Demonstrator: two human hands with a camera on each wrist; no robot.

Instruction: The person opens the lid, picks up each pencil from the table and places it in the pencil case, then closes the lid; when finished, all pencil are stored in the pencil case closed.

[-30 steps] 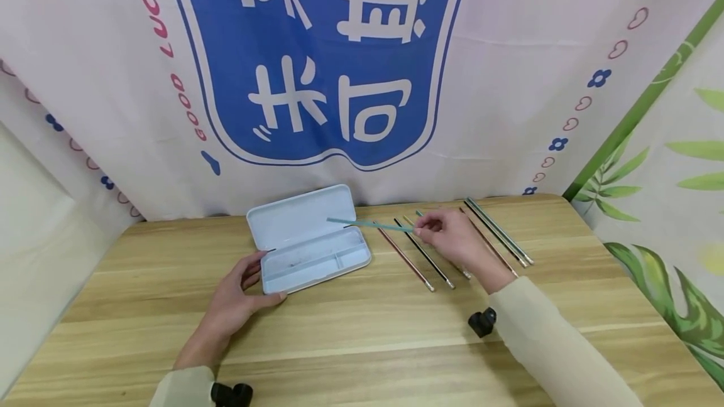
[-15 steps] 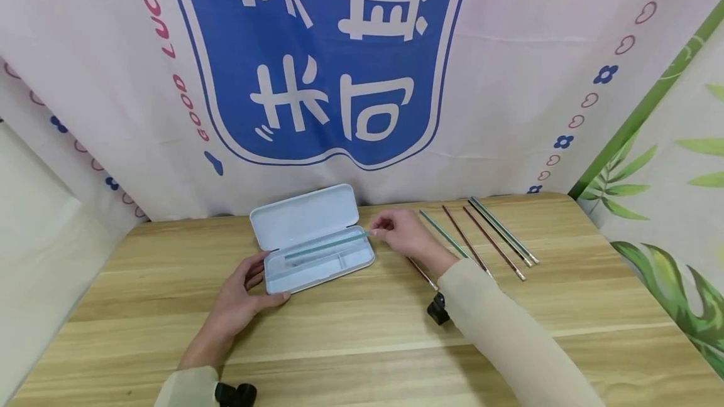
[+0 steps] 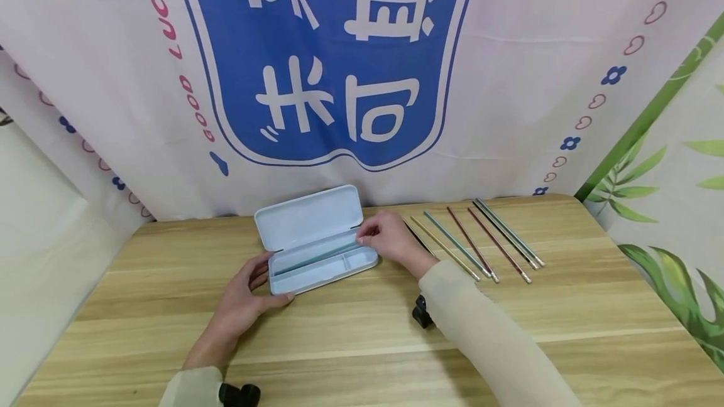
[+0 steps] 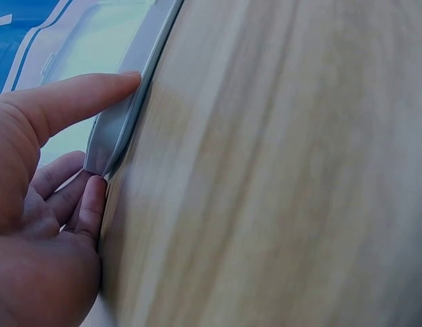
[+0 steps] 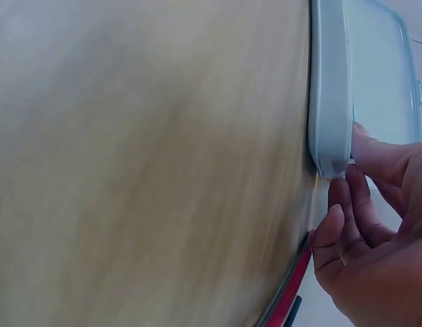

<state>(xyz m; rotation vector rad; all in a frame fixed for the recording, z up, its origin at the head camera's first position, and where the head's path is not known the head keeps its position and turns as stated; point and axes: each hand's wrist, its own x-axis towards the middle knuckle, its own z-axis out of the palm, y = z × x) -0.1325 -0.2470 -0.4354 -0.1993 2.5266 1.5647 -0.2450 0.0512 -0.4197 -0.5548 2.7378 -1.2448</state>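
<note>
Head view: we see the case open on the counter, set toward the rear edge, its lid tipped back toward the cloth. The left hand is curled round the case's left end, thumb on the front rim and fingers at the side; the left wrist view gives us the same grip at the corner. The right hand holds a narrow pinch on the right end of the green pencil, which lies slantwise along the rear compartment. From the right wrist view, we find the thumb just over the rim and the other fingers outside the case's end.

To the right, the other pencils lie aslant, most with gaps between them, two side by side at the far right; their rear tips come near the counter's back edge. In front of the case, we have a broad stretch of wood between the sleeves.
</note>
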